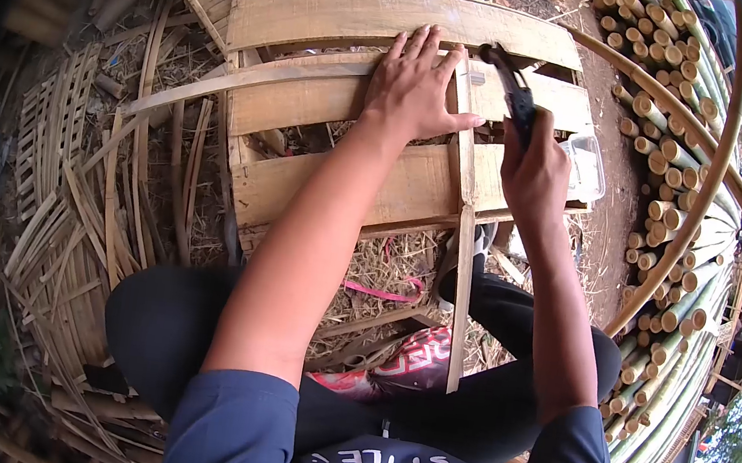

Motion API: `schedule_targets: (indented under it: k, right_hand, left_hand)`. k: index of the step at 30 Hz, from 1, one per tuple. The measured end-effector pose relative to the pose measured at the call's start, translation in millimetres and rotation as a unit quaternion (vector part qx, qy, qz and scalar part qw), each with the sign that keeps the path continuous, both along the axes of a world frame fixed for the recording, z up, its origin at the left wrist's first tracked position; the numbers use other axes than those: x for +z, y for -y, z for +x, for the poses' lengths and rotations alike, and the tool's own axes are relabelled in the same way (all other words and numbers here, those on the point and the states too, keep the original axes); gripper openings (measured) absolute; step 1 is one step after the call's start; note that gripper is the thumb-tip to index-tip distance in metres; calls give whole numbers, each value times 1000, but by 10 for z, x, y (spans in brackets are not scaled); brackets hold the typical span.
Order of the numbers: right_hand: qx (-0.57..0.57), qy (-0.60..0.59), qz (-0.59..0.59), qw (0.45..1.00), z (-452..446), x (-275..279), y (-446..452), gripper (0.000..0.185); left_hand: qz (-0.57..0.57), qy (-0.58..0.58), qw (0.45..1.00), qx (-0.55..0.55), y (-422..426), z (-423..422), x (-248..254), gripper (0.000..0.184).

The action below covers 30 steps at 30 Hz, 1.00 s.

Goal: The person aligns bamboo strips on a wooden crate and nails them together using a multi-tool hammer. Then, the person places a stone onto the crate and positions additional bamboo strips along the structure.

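Observation:
My left hand (419, 93) lies flat with fingers spread on a low wooden slatted platform (352, 18). Beneath it passes one end of a long bamboo strip (250, 84) that runs off to the left. Beside its thumb, a second bamboo strip (468, 169) crosses the slats and extends toward my lap. My right hand (533, 173) is wrapped around a dark hammer (512, 86), its head raised over the slats to the right of my left hand. The hammer's details are slightly blurred.
A clear plastic box (585, 169) sits at the platform's right side, its contents unclear. Stacked bamboo poles (671, 233) line the right, with curved poles in front. Loose split bamboo (105, 187) covers the left ground. A pink ribbon (386, 293) lies between my legs and the platform.

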State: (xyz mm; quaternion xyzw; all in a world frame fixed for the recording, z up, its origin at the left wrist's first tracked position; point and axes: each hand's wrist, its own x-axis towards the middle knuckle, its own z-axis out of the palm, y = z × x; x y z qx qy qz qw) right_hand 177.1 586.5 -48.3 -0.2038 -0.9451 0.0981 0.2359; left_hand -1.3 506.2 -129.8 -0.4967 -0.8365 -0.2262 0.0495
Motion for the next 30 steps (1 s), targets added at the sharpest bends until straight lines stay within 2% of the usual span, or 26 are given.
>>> schedule_targets:
  k: [2, 3, 4, 6, 7, 8, 10, 12, 14, 15, 16, 18, 20, 22, 23, 24, 26, 28, 29, 30]
  right_hand:
    - [-53, 119, -8, 991, -70, 1, -54, 20]
    - [-37, 53, 0, 998, -43, 48, -54, 20]
    - [11, -74, 11, 997, -36, 41, -41, 22]
    - [39, -216, 1, 976, 2, -151, -21, 24]
    - [20, -80, -9, 997, 37, -103, -47, 24]
    - [-29, 154, 17, 988, -43, 22, -66, 23]
    - [-6, 90, 31, 995, -28, 13, -94, 24]
    - [29, -140, 22, 989, 3, -21, 2, 27]
    - [19, -142, -19, 990, 2, -88, 0, 24]
    - [-26, 116, 7, 993, -22, -8, -97, 21]
    - [-26, 130, -39, 990, -87, -21, -126, 20]
    - [8, 26, -6, 1000, -38, 88, -90, 20]
    - [32, -196, -33, 980, -41, -8, 52, 21]
    - [-19, 79, -5, 997, -30, 36, -66, 23]
    - [-62, 159, -65, 983, -85, -10, -143, 24]
    - [-35, 112, -9, 993, -48, 16, -159, 22]
    - [14, -78, -25, 997, 6, 127, -52, 22]
    - [88, -266, -30, 960, -4, -103, -96, 21]
    - [27, -72, -29, 997, 25, -46, -109, 20]
    - [-32, 125, -29, 991, 31, 26, -101, 19]
  left_hand:
    - [-5, 10, 1000, 6, 3, 25, 21, 111]
    - [19, -6, 1000, 3, -8, 1, -59, 111]
    - [-4, -1, 1000, 1, 6, -16, -46, 112]
    - [4, -2, 1000, -1, 16, -9, -48, 112]
    - [14, 1, 1000, 2, 12, 11, -48, 112]
    - [11, 16, 1000, 7, -3, 21, -23, 112]
    - [10, -3, 1000, 6, 11, 7, -12, 113]
    - [0, 5, 1000, 1, 15, -7, -40, 113]
    - [6, 0, 1000, -2, 6, -2, -49, 114]
    - [15, 1, 1000, -4, 7, 10, -47, 114]
    - [26, 2, 1000, -1, 16, 15, -30, 114]
    - [-15, -4, 1000, 1, 24, 4, 1, 116]
    - [8, -8, 1000, -5, 18, -11, -63, 115]
    - [4, -4, 1000, -4, 3, 16, -51, 114]
    - [-5, 3, 1000, -2, 7, 14, -14, 114]
    - [-15, 10, 1000, -5, 13, 18, 19, 114]
    - [-32, 11, 999, 1, 26, 11, 9, 115]
    - [-22, -2, 1000, -4, 11, 12, -49, 114]
    - [-8, -2, 1000, -4, 11, 12, -49, 113]
    - [-7, 1, 1000, -4, 4, 19, -40, 113]
